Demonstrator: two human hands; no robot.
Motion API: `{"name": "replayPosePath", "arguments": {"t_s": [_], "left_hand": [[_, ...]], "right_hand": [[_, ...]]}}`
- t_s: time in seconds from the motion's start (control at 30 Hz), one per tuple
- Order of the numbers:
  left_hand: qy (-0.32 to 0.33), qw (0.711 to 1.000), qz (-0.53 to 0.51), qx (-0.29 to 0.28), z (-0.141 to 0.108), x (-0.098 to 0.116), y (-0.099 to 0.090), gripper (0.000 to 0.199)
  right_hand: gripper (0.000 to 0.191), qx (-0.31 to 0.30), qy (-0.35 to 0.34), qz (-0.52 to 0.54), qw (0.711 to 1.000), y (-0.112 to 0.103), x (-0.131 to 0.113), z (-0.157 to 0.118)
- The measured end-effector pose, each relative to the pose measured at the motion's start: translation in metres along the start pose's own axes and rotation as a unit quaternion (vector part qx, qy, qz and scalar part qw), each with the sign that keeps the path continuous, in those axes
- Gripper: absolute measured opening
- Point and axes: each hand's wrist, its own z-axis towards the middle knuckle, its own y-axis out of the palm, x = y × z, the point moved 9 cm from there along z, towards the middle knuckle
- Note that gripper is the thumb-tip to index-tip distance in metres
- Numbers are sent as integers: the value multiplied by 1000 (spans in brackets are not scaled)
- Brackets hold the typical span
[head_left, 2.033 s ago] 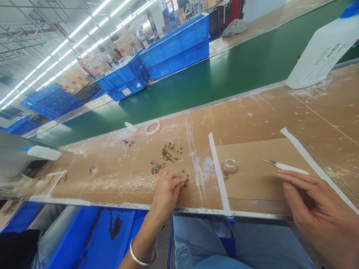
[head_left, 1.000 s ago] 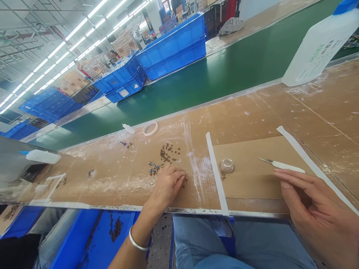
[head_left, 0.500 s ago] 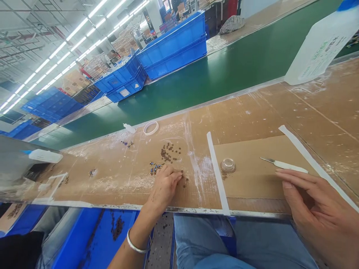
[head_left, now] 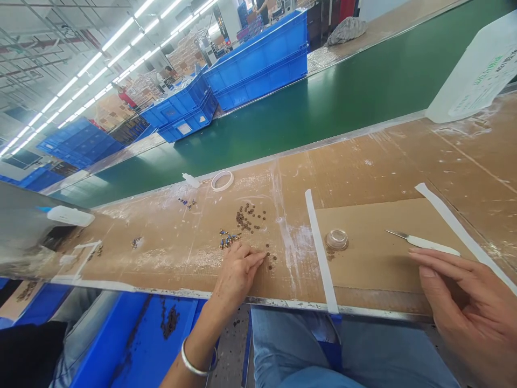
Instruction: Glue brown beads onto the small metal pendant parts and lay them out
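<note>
My left hand rests on the cardboard-covered bench, its fingers drawn together and pointing right. Its fingertips reach a few small brown discs; whether something is pinched there is hidden. Just beyond the knuckles lies a cluster of small blue-and-gold metal pieces, with a loose pile of brown discs behind it. At the right, my right hand is open and holds nothing visible, thumb apart from the fingers. A craft knife with a white handle lies just past its fingertips. A small clear round dish sits further left.
White tape strips edge a cardboard sheet. A tape roll and small white bottle lie near the green conveyor belt. A large white jug stands back right. Blue crates are stacked beyond the belt.
The whole view has shifted slightly, so things appear a little further right. Both hands keep nearly the same place and pose relative to the bench.
</note>
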Motion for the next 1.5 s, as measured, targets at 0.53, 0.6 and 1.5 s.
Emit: {"name": "replayPosePath", "arguments": {"t_s": [0.53, 0.6, 1.5], "left_hand": [[-50, 999, -12, -7, 12, -14, 0, 22], [-58, 998, -28, -7, 16, -17, 1, 22], [-64, 994, -85, -19, 20, -16, 7, 21]], "right_hand": [[20, -1, -1, 3, 1000, 0, -3, 2], [20, 3, -5, 2, 1000, -1, -5, 3], [18, 0, -13, -11, 1000, -2, -10, 4]]}}
